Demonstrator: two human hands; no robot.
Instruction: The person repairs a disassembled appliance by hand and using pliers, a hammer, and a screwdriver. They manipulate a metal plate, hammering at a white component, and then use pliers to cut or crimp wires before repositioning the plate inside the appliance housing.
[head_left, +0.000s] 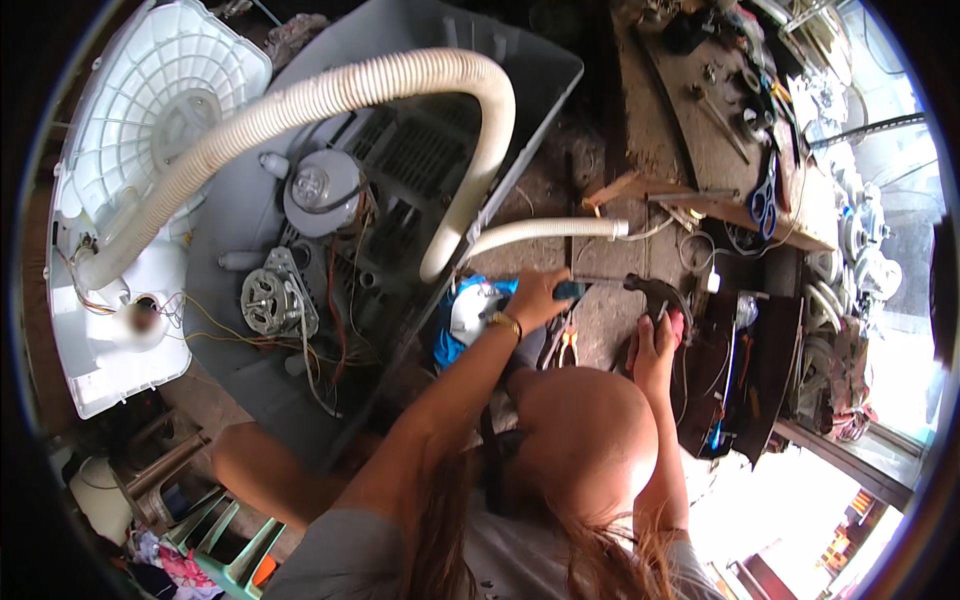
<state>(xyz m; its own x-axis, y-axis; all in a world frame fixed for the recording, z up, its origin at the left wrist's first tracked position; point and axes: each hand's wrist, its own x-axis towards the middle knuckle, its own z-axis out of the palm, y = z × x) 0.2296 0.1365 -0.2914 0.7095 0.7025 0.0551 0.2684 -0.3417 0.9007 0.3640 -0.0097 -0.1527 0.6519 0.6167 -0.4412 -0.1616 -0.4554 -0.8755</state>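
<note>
My left hand (536, 301) is wrapped round the teal handle of a screwdriver (570, 290). Its thin shaft points right, toward the dark head of a claw hammer (660, 293). I cannot tell whether the tip touches it. The hammer is gripped close below its head by my right hand (654, 346), with a bit of red showing at the fingers. Below my left wrist lie a white round part and a blue cloth (447, 350). Orange-handled pliers (569, 345) rest on the floor between my hands.
At left lies a grey washing-machine housing (230, 385) with a motor (270, 302), loose wires and a ribbed hose (350, 85) arching over it. A white panel (75, 340) stands beyond. Right are a wooden bench (690, 140) with blue scissors (765, 205) and a dark tool box (775, 370).
</note>
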